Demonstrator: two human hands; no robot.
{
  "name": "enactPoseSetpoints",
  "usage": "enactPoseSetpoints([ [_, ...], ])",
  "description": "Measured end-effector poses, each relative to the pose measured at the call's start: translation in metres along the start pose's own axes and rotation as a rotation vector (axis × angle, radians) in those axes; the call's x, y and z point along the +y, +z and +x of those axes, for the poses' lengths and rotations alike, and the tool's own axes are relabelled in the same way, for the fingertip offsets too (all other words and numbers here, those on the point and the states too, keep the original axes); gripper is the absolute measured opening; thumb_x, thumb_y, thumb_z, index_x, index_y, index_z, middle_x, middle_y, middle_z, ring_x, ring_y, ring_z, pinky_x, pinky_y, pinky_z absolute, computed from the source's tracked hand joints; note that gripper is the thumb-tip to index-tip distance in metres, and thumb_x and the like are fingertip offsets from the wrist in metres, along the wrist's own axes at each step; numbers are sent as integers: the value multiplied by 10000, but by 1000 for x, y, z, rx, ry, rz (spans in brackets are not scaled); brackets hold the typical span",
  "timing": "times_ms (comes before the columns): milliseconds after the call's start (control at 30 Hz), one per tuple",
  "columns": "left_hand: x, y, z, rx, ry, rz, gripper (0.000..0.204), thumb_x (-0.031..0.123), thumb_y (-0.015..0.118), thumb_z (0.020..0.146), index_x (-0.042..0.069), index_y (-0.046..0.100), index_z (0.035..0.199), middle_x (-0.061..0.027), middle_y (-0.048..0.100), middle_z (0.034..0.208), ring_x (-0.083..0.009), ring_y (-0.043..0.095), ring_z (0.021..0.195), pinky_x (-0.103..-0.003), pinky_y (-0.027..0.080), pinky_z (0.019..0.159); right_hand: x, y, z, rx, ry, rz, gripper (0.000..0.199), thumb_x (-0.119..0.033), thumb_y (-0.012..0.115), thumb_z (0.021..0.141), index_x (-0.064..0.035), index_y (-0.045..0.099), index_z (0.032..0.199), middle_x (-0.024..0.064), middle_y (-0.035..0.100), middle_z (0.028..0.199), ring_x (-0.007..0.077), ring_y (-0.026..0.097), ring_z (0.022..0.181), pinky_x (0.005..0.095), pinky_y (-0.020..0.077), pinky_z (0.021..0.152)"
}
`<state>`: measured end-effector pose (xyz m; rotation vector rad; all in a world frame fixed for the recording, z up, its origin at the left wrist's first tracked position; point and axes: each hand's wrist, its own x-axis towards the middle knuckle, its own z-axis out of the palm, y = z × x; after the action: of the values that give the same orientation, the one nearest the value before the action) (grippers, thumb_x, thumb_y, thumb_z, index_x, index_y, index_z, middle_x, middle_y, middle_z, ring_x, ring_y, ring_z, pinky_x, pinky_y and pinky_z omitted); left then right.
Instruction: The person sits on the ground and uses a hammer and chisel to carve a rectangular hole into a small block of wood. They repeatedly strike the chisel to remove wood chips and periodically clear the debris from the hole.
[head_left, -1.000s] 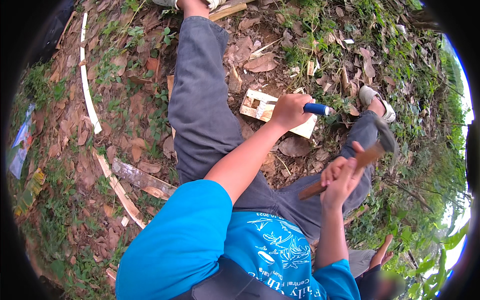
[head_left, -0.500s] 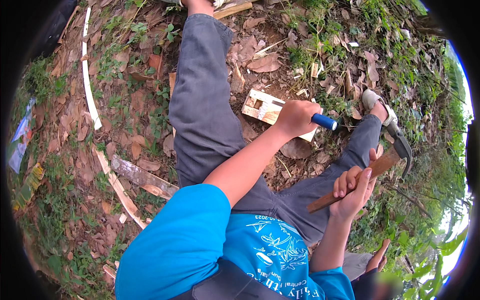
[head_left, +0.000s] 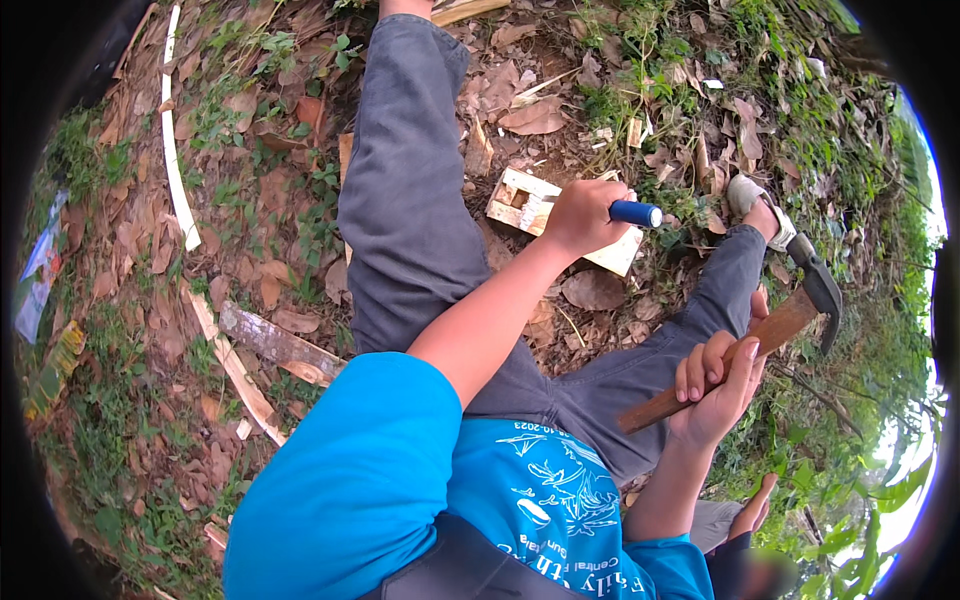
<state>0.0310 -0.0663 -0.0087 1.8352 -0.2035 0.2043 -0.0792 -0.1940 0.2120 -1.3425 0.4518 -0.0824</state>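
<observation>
My left hand [head_left: 588,218] is wrapped round the blue handle [head_left: 636,213] of a chisel, held low over a pale wooden block [head_left: 627,250] on the ground between my legs. The hand hides the chisel's blade and the middle of the block. Near the block's left end is a squarish cut-out with pale shavings at it. A claw hammer [head_left: 778,322] rests in my right hand [head_left: 708,392], its wooden handle gripped above my thigh. The dark hammer head points up and right, well apart from the chisel.
Dry leaves, weeds and wood chips cover the ground. A long pale strip of wood [head_left: 172,150] and a rough bark-sided piece [head_left: 280,343] lie to the left. Part of another person [head_left: 750,515] shows at the lower right. A plastic wrapper [head_left: 40,260] lies far left.
My left hand has shifted slightly left and up, and the chisel's angle has changed; its blade no longer shows clearly. The hammer has moved a little right and down.
</observation>
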Motion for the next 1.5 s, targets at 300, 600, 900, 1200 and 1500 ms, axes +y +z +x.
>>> enactPoseSetpoints([
  [300,-3,-10,1,33,43,-101,280,215,741,839,75,573,665,-126,621,638,-345,672,644,-441,509,571,59,-7,-7,-269,301,-548,505,-242,576,1069,-27,428,1501,-55,464,713,24,380,512,208,322,446],
  [600,-6,-8,-3,59,17,-84,260,185,720,826,80,559,650,-127,622,638,-347,661,629,-440,511,568,46,19,-14,-129,-81,-257,496,-211,516,1093,-57,359,1537,-44,409,655,30,350,484,217,319,421],
  [900,-12,-9,-5,33,3,-30,136,190,718,786,98,637,728,-104,665,698,-336,678,674,-434,537,606,20,27,-9,-108,-142,-102,508,-247,503,1104,-46,359,1548,-44,394,673,25,347,480,204,335,419],
  [1200,7,-7,-7,55,29,-77,126,169,726,778,97,630,738,-108,665,693,-331,678,661,-436,539,604,40,-2,-18,-51,156,-226,544,-262,494,1106,-71,303,1578,-44,380,661,39,351,464,212,334,411],
  [1500,1,-10,-4,114,-6,-92,171,177,737,785,86,612,710,-116,653,675,-337,669,644,-436,523,591,29,0,-17,-81,126,-184,552,-258,478,1111,-55,277,1583,-31,380,647,43,353,453,213,339,399],
])
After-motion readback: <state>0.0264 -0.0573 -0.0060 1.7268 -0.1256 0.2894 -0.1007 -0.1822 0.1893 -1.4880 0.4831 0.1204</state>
